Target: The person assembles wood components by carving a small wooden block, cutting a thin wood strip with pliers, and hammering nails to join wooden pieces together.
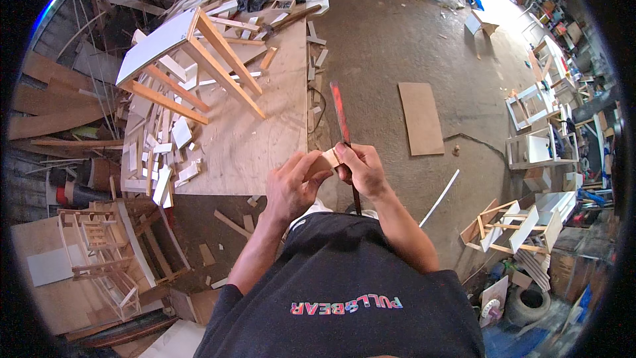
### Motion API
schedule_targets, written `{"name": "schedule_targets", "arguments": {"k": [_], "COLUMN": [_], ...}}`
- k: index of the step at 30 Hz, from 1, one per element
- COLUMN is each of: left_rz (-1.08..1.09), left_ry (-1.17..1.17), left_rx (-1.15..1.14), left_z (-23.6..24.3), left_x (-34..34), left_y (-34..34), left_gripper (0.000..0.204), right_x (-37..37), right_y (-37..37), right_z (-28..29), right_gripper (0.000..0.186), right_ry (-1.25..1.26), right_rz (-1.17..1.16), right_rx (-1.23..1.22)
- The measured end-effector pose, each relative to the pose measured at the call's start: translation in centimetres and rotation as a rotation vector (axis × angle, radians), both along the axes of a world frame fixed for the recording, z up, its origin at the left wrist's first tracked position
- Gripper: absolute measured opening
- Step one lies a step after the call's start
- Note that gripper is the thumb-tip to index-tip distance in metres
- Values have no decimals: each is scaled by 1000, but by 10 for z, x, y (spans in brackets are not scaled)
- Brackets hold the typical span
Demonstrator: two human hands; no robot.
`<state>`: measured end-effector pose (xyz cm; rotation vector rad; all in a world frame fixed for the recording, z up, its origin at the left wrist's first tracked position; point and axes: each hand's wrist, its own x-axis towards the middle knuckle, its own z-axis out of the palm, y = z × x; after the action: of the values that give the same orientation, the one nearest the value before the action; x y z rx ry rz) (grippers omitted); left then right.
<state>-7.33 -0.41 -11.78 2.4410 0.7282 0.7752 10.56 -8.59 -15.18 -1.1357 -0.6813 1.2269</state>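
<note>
My left hand point(293, 184) is closed, its fingers curled on a small pale wood piece point(326, 158) in front of my waist. My right hand point(361, 171) is closed on the same piece and on a long, narrow red-and-dark bar point(340, 107) that points away from me, its near end reaching down to my dark shirt. The fingertips and the contact between bar and wood are partly hidden. Just ahead and left of my hands is the edge of a plywood work table point(252, 152).
A white-topped wooden stool point(162, 40) lies tipped on the table among several offcuts point(181, 132). A brown board point(419, 118) and a white strip point(439, 195) lie on the concrete floor at right. Unfinished furniture point(533, 225) and a tyre point(530, 305) line the right side.
</note>
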Motion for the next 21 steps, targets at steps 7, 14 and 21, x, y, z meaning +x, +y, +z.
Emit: {"name": "schedule_targets", "arguments": {"k": [7, 14, 21], "left_rz": [-48, -77, -75], "left_ry": [46, -193, -268], "left_rx": [-56, -285, -609], "left_z": [-17, -47, -44], "left_x": [-10, -21, -67], "left_y": [29, 57, 109], "left_gripper": [41, 43, 47], "right_x": [-12, -19, -29], "right_y": [20, 46, 71], "right_z": [-28, -20, -48], "right_gripper": [39, 42, 45], "right_ry": [45, 316, 42], "right_rz": [-35, -216, -173], "right_rx": [36, 59, -169]}}
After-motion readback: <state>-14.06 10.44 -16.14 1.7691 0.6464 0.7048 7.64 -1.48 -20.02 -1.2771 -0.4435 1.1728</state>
